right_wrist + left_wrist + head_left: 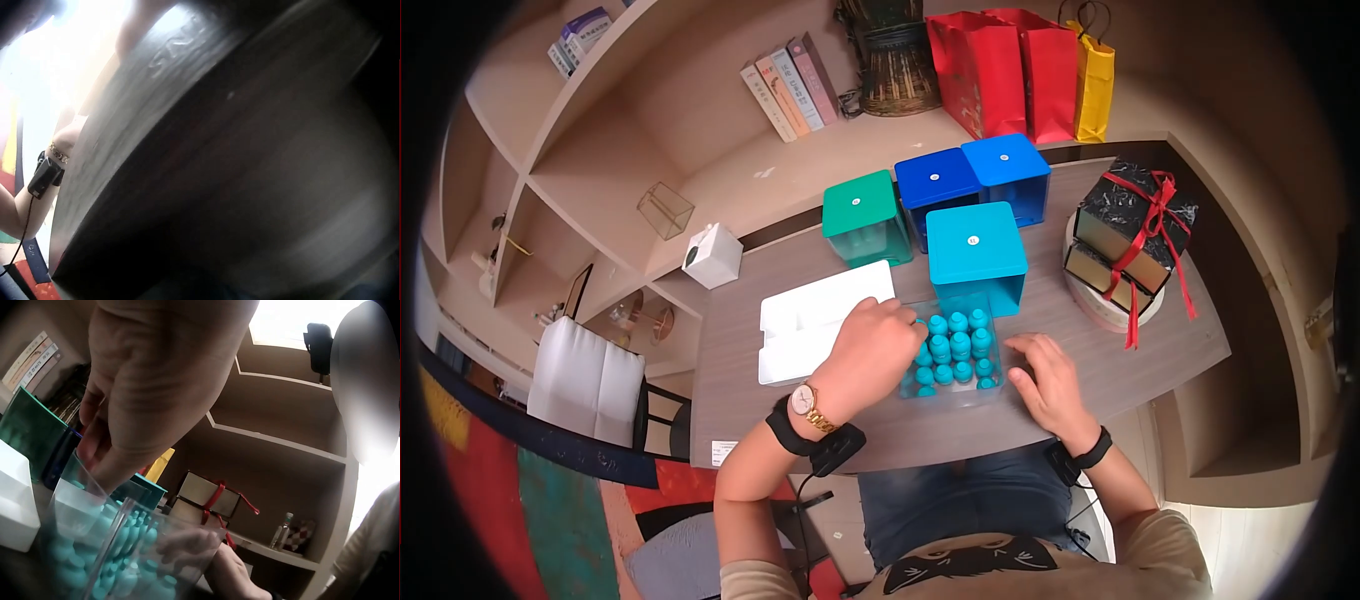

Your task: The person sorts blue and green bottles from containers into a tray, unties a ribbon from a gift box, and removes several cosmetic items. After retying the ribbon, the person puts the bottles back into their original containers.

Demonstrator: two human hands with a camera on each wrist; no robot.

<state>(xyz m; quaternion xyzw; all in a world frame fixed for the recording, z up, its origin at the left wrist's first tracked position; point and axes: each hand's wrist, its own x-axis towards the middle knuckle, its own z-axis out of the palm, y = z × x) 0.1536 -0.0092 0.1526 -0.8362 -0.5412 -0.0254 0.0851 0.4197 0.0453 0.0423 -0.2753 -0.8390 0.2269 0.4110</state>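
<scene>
A clear plastic box [952,397] on the table holds rows of small teal bottle-shaped pieces [961,347]. My left hand [868,345] bends over the box's back left corner, its fingers curled downward at the pieces there. In the left wrist view those fingers [94,440] reach in behind the clear wall. The fingertips are hidden, and I cannot tell whether they pinch a piece. Beside the box's right side, my right hand [1048,380] rests on the table with relaxed fingers. A white divided tray [800,315] lies just left of the box, partly behind my left hand.
A teal bin [977,245] stands right behind the clear box. Further back are a green bin [862,215], a dark blue bin [937,180] and a bright blue bin [1006,165]. Black gift boxes [1135,215] with red ribbon stand at the right; a white cube [713,256] sits at the left.
</scene>
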